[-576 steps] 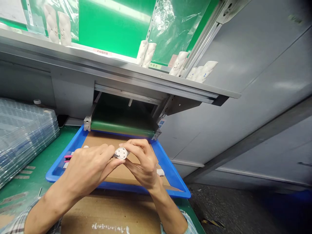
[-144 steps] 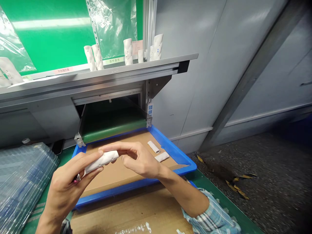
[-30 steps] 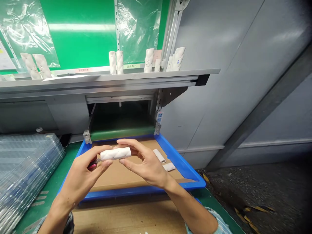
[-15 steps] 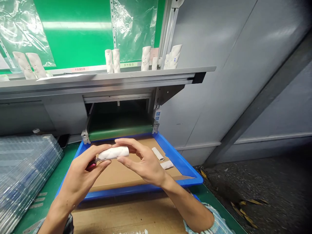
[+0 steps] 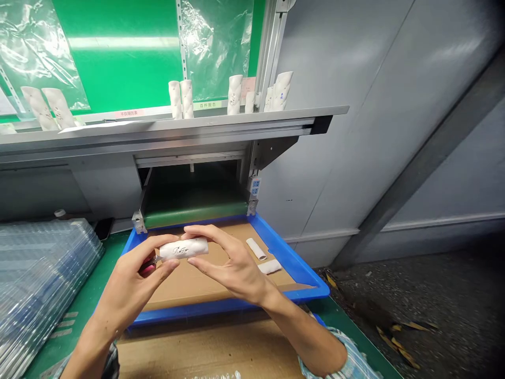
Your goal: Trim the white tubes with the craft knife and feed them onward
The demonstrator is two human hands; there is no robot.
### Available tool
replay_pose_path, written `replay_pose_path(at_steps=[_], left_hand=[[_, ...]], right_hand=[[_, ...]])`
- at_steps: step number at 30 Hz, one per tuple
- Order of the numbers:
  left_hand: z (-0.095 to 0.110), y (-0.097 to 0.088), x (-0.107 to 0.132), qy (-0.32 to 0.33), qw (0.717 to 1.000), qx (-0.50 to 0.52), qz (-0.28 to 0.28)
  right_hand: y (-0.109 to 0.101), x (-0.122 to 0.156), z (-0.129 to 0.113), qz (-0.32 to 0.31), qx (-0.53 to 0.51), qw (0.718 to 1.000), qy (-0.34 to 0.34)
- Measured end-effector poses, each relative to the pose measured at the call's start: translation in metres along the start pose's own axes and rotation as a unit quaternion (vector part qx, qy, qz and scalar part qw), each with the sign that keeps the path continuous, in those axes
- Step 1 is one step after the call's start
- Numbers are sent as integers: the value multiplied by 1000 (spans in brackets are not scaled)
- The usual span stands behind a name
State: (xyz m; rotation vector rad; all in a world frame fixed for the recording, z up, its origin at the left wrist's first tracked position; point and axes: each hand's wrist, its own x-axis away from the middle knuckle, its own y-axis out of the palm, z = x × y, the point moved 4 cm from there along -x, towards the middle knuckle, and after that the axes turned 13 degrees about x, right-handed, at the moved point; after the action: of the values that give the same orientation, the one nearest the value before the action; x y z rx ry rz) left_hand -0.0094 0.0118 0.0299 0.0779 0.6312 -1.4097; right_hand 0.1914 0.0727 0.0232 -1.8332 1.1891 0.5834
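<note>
A white cylindrical tube (image 5: 183,248) with a dark script-like pattern lies across my fingers above the tray. My left hand (image 5: 132,279) grips its left end and also holds a small pink-handled tool (image 5: 148,266), whose tip meets the tube's end. My right hand (image 5: 232,266) pinches the tube's right part between thumb and fingers. Two short white pieces (image 5: 256,249) (image 5: 270,267) lie on the cardboard liner (image 5: 213,284) to the right of my right hand, apart from it.
A blue tray (image 5: 232,308) stands under my hands before a green conveyor belt (image 5: 195,215). A stack of clear plastic trays (image 5: 43,279) is on the left. Several white cylinders (image 5: 175,99) stand on a metal shelf (image 5: 177,126) above.
The white tube has turned in my fingers, and a dark pattern now shows on its upper side. The view has shifted slightly, while my hands stay in nearly the same place.
</note>
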Motion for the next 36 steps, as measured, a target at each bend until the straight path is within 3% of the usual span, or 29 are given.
replay_pose_path(at_steps=[17, 20, 24, 30, 36], left_hand=[[-3, -7, 1, 34, 998, -46, 14], [-5, -2, 1, 43, 998, -46, 24], [-4, 11, 2, 81, 995, -62, 18], [7, 5, 5, 80, 988, -131, 6], [12, 5, 4, 136, 963, -231, -8]], right_hand=[[-2, 0, -3, -1, 54, 998, -17], [2, 0, -3, -4, 129, 990, -48], [13, 2, 0, -13, 280, 954, -106], [15, 3, 9, -3, 202, 978, -50], [13, 3, 4, 9, 195, 978, -75]])
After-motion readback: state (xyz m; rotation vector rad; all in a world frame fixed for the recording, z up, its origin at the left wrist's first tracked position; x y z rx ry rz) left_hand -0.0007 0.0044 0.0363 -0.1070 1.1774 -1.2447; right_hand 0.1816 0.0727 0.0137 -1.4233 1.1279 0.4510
